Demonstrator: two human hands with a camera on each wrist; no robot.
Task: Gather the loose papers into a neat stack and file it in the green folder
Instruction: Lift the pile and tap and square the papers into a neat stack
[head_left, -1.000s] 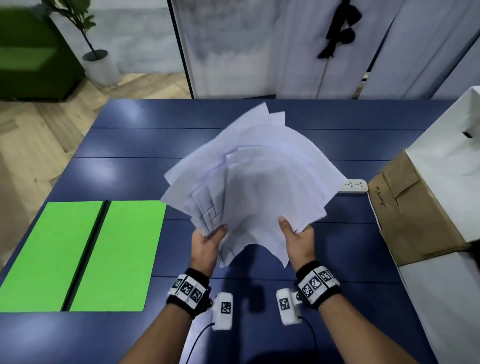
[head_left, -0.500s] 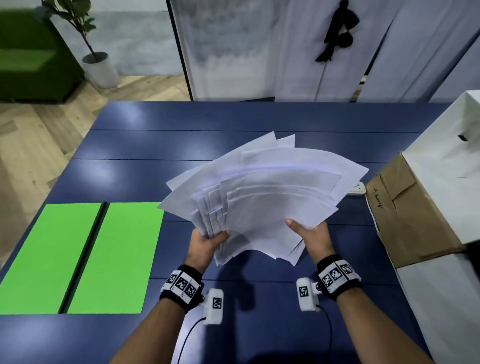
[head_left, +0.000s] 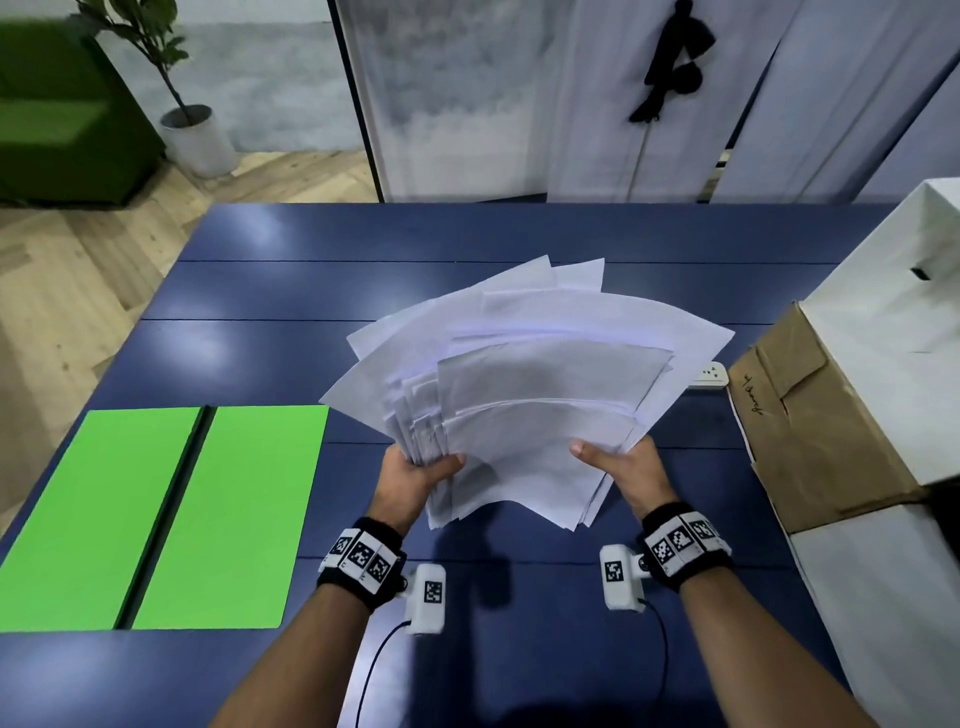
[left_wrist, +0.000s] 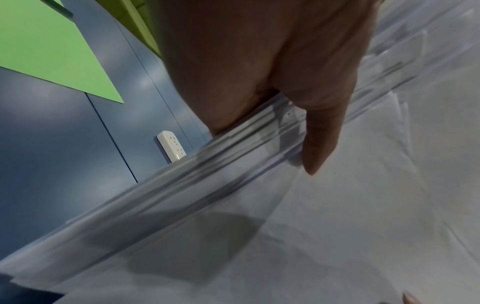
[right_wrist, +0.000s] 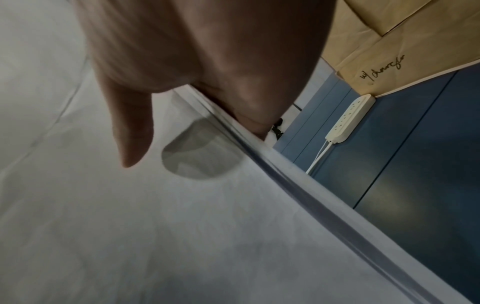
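I have both hands raised above the surface (head_left: 519, 234), forearms reaching forward, holding a fanned bundle of papers (head_left: 540, 384) by its near corners. My left hand (head_left: 410, 480) grips the left corner with the thumb lying on top and the fingers hidden beneath the sheets; my right hand (head_left: 626, 473) pinches the right corner the same way, thumb flat across the top sheet. The sheets are uneven, their far edges splayed out and their near edges staggered. The green folder (head_left: 156, 519) lies open and flat on the surface to my left, well apart from the papers, a dark spine running down its middle. To my right stands a brown cardboard box (head_left: 810, 426) against a white box (head_left: 893, 343), and a white power strip (head_left: 711, 375) peeps out beyond the papers' right edge. The papers are thin, white and slightly curved; the surface is smooth, dark blue and glossy with seams across it.
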